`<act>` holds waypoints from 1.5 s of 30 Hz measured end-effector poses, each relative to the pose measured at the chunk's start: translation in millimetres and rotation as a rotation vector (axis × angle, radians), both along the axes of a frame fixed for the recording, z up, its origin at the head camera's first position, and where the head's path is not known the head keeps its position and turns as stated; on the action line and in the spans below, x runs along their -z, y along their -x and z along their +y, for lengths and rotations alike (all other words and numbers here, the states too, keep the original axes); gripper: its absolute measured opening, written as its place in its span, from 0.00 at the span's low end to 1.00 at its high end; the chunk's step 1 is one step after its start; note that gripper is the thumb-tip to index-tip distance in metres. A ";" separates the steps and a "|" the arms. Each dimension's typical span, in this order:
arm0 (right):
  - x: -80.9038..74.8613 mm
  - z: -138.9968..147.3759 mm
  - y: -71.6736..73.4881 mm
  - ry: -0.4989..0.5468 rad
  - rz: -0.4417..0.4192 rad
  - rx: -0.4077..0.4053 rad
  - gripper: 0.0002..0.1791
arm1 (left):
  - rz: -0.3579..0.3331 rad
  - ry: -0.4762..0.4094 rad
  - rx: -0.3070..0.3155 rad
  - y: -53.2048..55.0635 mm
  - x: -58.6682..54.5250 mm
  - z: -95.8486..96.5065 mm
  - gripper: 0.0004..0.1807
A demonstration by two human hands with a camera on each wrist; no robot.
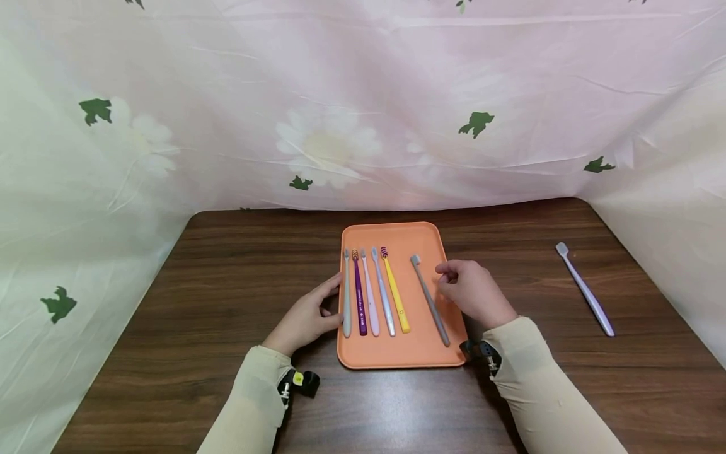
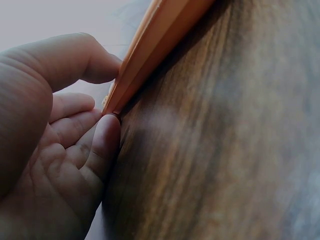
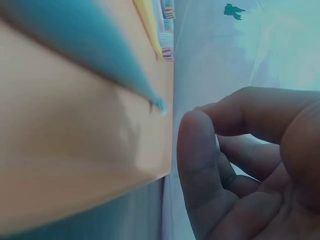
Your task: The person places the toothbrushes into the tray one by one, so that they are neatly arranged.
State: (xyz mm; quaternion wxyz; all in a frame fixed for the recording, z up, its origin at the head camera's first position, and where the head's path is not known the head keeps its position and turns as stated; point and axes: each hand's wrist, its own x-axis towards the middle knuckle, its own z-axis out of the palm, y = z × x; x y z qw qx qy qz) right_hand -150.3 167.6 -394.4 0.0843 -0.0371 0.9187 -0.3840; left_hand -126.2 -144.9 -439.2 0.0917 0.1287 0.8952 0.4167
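An orange tray (image 1: 391, 354) lies on the table. My left hand (image 1: 306, 318) touches its left rim, index finger and thumb apart along the edge; in the left wrist view their tips meet the tray's side wall (image 2: 145, 55). My right hand (image 1: 473, 291) hovers at the right rim, fingers loosely bent, holding nothing. Nearest to it is a grey toothbrush (image 1: 432, 307), slanted on the tray. On the left half lie a grey-green toothbrush (image 1: 347, 302), a purple one (image 1: 359, 299), a pink one (image 1: 371, 302), a light blue one (image 1: 384, 296) and a yellow one (image 1: 397, 296), side by side, heads away from me.
A white and purple toothbrush (image 1: 587, 293) lies on the dark wooden table (image 1: 255, 265), right of the tray. A pale floral cloth (image 1: 227, 126) hangs behind the table and along both sides.
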 end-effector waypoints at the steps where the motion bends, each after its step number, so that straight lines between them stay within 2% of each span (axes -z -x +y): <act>1: 0.1 -0.5 0.0 -0.008 0.006 0.003 0.14 | 0.001 -0.003 0.000 0.0 -0.2 0.1 0.42; 11: 5.0 -10.8 -1.8 -0.042 -0.009 -0.022 0.15 | 0.004 -0.002 0.005 0.0 -0.2 0.1 0.41; 23: 7.8 -23.9 -7.2 -0.022 -0.072 -0.020 0.16 | 0.009 -0.006 0.004 -1.0 -1.5 0.0 0.42; 29: 8.8 -25.9 -8.4 -0.021 -0.067 -0.054 0.16 | 0.020 -0.013 0.010 -1.6 -1.8 0.7 0.42; 35: 9.4 -23.7 -8.7 -0.045 -0.075 -0.061 0.17 | 0.013 -0.012 0.019 -0.3 -3.5 3.4 0.41; 39: 8.1 -25.6 -7.7 -0.073 -0.072 -0.075 0.16 | 0.001 -0.013 0.003 -0.1 -3.2 2.7 0.41; 45: 9.9 -33.0 -3.2 -0.134 -0.119 -0.072 0.18 | -0.001 -0.003 -0.001 -0.4 -0.8 -0.1 0.41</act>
